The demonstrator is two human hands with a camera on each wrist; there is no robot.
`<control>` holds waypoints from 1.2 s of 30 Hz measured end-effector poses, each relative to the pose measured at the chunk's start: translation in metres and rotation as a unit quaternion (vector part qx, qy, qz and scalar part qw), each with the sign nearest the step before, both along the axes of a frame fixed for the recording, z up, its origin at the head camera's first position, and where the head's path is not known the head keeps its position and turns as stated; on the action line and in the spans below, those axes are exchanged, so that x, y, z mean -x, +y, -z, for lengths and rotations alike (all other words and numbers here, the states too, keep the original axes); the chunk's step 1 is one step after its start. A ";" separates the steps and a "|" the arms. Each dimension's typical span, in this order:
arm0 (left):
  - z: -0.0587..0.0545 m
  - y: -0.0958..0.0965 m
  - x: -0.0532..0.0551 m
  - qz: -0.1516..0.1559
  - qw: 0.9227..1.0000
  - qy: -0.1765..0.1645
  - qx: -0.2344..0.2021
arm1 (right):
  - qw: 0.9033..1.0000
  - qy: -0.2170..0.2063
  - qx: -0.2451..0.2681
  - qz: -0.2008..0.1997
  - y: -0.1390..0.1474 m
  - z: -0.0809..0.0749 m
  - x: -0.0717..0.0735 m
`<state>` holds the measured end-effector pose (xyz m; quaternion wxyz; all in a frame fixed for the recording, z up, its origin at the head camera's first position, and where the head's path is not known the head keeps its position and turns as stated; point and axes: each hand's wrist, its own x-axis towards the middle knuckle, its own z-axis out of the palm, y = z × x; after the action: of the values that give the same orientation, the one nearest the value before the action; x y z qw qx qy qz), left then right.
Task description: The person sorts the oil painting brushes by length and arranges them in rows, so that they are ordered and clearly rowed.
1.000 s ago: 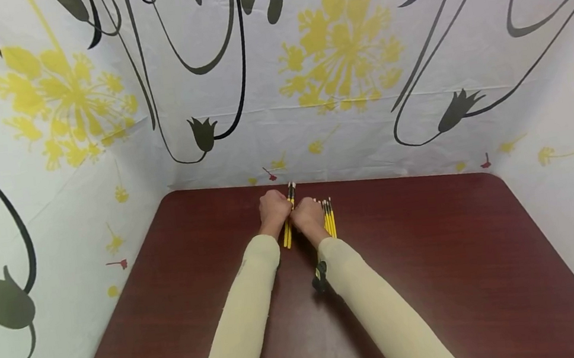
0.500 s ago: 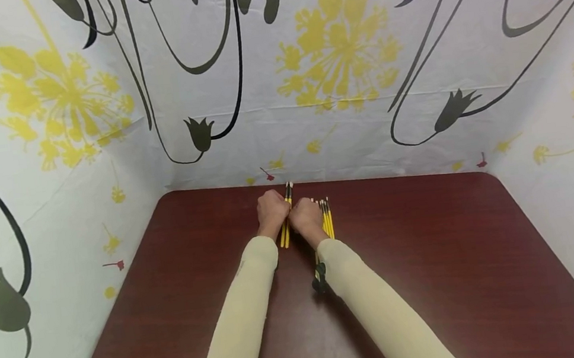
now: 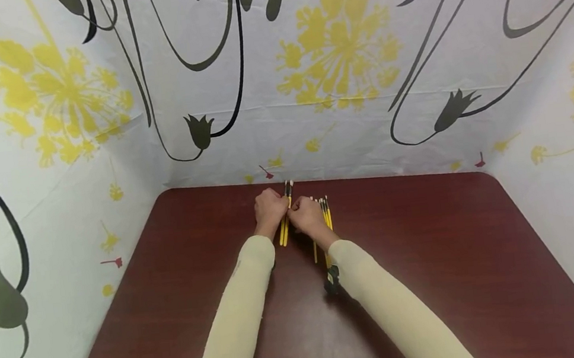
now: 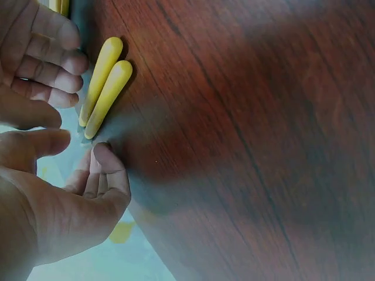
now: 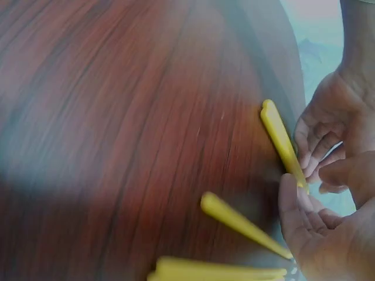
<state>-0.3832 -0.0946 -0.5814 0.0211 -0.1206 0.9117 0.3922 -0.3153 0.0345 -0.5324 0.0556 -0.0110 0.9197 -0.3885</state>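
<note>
Two yellow-handled paintbrushes [image 3: 285, 230] with dark necks and pale tips lie side by side near the table's far edge. My left hand [image 3: 270, 208] is at their left side, its bent fingers close to their dark necks; in the left wrist view a gap shows between its thumb and fingers [image 4: 114, 175]. On the other side is my right hand [image 3: 306, 213], fingers loosely bent and thumb apart, its fingertips beside the pair in the right wrist view. Whether either hand touches the brushes is hard to tell. More yellow paintbrushes [image 3: 328, 215] lie right of my right hand, partly hidden by it.
The dark red wooden table [image 3: 416, 270] has rounded far corners. A white cloth wall [image 3: 357, 140] with flower prints stands close behind it and along both sides. One single paintbrush [image 5: 240, 222] lies between the pair and the other brushes.
My right hand has loosened from a fist-like curl, and its wrist has swung to the right, uncovering more of the brush handles under it. The left hand and the pair have barely moved.
</note>
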 end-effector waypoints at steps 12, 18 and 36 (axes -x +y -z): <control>-0.069 0.019 -0.051 0.035 0.997 0.067 0.024 | 0.996 0.074 -0.017 -0.056 0.030 -0.022 -0.020; -0.062 0.025 -0.057 0.098 0.986 0.120 0.063 | 0.992 0.091 -0.046 -0.078 0.054 -0.016 -0.035; -0.065 0.064 -0.087 0.230 0.959 0.062 0.152 | 0.989 0.106 -0.096 -0.031 0.096 -0.001 -0.047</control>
<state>-0.2961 -0.0302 -0.5162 0.0356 0.1157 0.9630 0.2407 -0.2687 0.1309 -0.5313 -0.0291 -0.0756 0.9525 -0.2935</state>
